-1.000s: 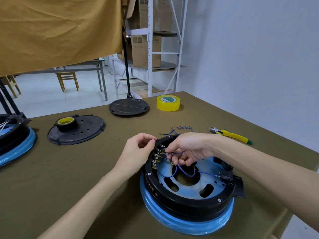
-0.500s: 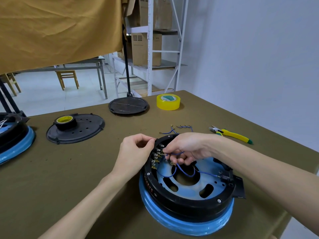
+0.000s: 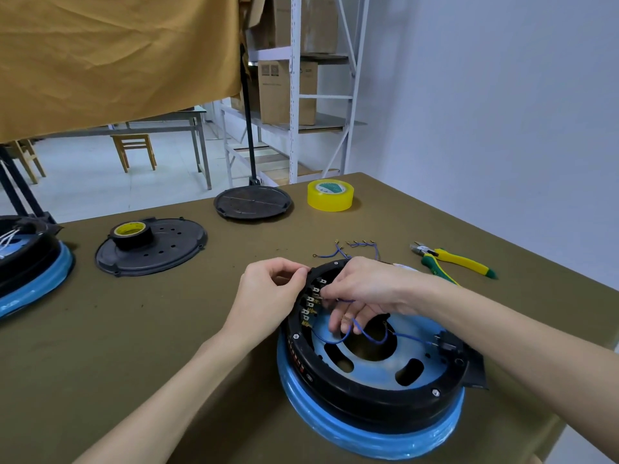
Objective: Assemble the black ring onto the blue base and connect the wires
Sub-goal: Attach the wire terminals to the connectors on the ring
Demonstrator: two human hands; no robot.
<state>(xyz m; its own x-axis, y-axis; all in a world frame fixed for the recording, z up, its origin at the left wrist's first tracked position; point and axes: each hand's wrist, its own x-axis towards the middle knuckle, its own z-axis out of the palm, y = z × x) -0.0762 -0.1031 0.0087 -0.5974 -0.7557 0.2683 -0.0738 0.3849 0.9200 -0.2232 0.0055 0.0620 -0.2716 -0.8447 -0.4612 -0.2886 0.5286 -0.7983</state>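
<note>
Your right hand (image 3: 365,289) is edging closer to the terminals (image 3: 311,301), fingers pinching a blue wire (image 3: 348,300); your left hand (image 3: 268,296) is still gripping the black ring (image 3: 368,410) rim.

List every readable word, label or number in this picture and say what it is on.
No text here can be read.
Yellow tape roll: green label print, blurred.
Cardboard boxes on the shelf: printed marks, too small.
Black ring: red marks on its outer wall, illegible.

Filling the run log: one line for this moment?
ring on base | left hand steadies ring | right hand pinches wire at terminals
</note>
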